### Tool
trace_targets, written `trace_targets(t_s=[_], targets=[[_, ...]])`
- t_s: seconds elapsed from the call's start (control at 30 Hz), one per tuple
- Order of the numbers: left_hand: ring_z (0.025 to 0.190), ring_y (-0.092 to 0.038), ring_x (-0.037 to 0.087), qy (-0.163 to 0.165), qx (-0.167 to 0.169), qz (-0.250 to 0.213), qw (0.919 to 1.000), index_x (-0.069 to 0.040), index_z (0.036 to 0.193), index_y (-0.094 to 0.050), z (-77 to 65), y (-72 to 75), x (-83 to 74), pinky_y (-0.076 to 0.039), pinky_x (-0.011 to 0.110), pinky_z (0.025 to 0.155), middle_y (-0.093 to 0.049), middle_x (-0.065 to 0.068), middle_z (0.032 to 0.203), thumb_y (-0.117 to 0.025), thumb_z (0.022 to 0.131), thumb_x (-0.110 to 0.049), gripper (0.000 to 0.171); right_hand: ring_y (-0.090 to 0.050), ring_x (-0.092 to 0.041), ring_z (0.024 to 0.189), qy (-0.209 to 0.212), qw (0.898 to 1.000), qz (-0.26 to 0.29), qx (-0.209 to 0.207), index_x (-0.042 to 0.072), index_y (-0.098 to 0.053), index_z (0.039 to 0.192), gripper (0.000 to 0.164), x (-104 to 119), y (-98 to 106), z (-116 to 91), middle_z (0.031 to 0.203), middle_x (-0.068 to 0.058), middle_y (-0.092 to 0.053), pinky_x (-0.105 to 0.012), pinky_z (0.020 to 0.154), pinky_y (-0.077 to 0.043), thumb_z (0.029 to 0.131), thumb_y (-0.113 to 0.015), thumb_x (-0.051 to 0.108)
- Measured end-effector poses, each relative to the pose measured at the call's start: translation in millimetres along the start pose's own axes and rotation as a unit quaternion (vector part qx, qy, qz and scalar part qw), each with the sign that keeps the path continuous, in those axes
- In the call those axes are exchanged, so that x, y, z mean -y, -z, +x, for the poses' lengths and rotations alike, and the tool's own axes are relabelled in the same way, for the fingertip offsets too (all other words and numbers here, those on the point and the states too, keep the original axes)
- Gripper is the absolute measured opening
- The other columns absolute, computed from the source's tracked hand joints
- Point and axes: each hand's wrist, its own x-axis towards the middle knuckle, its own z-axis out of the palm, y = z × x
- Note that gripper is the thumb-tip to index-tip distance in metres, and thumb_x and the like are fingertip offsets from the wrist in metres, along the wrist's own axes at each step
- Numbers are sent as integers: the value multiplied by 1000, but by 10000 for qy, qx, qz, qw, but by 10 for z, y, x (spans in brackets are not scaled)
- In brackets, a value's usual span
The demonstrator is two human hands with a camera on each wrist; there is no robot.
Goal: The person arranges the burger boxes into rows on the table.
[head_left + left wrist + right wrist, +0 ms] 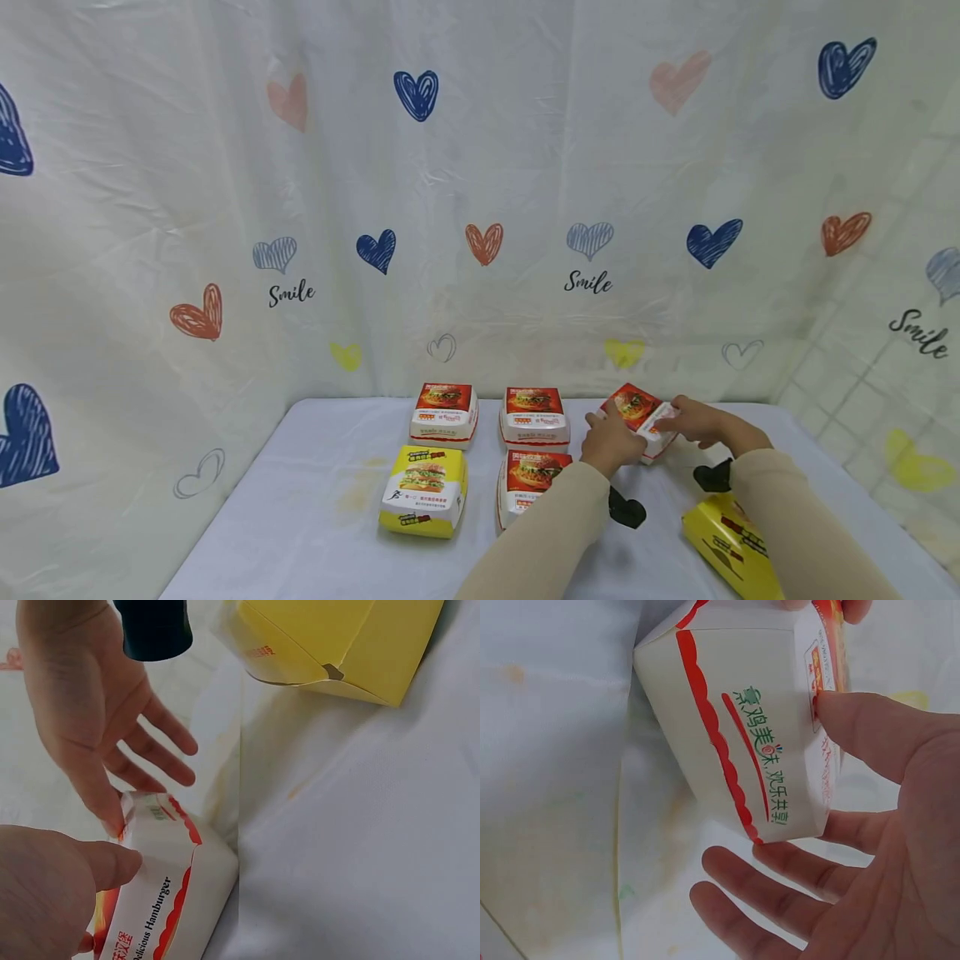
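Observation:
Both hands are on a red and white burger box (636, 406) at the back right of the table, turned at an angle to the others. The left hand (611, 442) holds its near left side, with the thumb on the white face in the left wrist view. From the right, the right hand (705, 423) pinches the box's end. In the right wrist view its thumb presses the printed top edge of the burger box (735, 735), while the lower fingers spread out beside the corner. Fingertips of the left hand show at the top of that view.
Two red burger boxes (444, 414) (535, 418) stand at the back. Another red box (521, 479) sits nearer, partly behind the left sleeve, beside a yellow burger box (423, 490). A further yellow box (723, 546) lies by the right forearm. A heart-printed curtain (480, 167) hangs behind.

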Motion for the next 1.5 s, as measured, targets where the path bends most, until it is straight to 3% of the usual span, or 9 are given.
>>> trace_targets(t_s=[0.3,0.53,0.73,0.87,1.1,1.33,1.5], targets=[[99,-61,34,84,69,-121,9999,-25,156,-38,-19,10,-15,-52,49,89,-50,17,133,-73,86,-36,79,-48,-63,125,-105,9999,-99,4,-22,-16,145,84,-29,-16,14,145,-47,-31,-67,96,-49,103,-55,39],[103,-62,34,111,-9,-93,9999,-19,154,-38,-14,-6,-15,-51,48,91,-53,17,131,-71,87,-35,77,-53,-62,119,-185,9998,56,63,-12,-36,136,62,-46,5,11,137,-41,-44,-63,94,-50,102,-57,36],[110,-63,33,179,-77,-57,9998,-10,152,-35,-24,-1,-25,-51,46,95,-54,15,136,-69,87,-32,78,-56,-60,115,-190,9998,43,55,-12,-38,134,50,-23,-12,-36,134,-42,-45,-64,93,-49,105,-51,28],[114,-62,33,217,-24,-99,9997,-8,151,-36,-10,-14,-23,-50,47,97,-56,15,137,-67,89,-30,74,-55,-61,116,-256,9996,-33,73,-13,-35,135,53,-43,-16,-26,136,-43,-43,-63,95,-49,106,-51,29],[106,-64,33,303,51,-201,9993,-11,151,-37,15,-32,-17,-51,48,91,-61,16,122,-68,88,-29,72,-59,-54,112,-315,9994,-12,133,-12,-29,144,63,-48,-22,-33,139,-43,-42,-62,95,-50,106,-52,32],[113,-63,33,260,188,-278,9991,-9,151,-37,29,-26,7,-50,49,94,-63,17,124,-70,86,-28,75,-61,-34,93,-253,9996,-10,100,-11,-25,148,64,-63,-43,-51,110,-27,-58,-49,83,-51,108,-47,33],[111,-63,33,298,214,-301,9989,-10,152,-37,34,-19,7,-51,49,93,-64,17,123,-70,87,-29,75,-62,-35,95,-255,9996,-33,65,-11,-26,148,60,-59,-40,-36,110,-27,-60,-50,84,-51,109,-42,32]])
